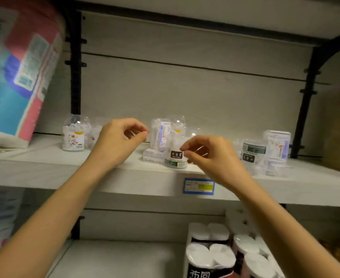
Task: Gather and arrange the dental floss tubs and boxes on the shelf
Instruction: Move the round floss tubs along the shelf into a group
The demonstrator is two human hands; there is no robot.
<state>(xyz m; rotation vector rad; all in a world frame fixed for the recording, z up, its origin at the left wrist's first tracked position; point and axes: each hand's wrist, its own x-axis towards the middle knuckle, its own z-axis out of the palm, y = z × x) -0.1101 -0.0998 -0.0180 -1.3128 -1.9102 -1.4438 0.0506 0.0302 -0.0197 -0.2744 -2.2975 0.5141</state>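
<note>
Left to right along the shelf [44,173]: a cartoon-label tub [73,135] stands well left of the price tag [199,186]. The left hand [121,141] hovers up and left of the tag, fingers loosely curled, empty. Some boxes [159,135] and an upright dark-label tub [176,156] sit just above the tag. The right hand [211,157], half-curled and holding nothing we can make out, has its fingertips at that tub's right side; we cannot tell if they touch. We judge it the nearer hand. Far right of the tag, more tubs [253,151] wait.
</note>
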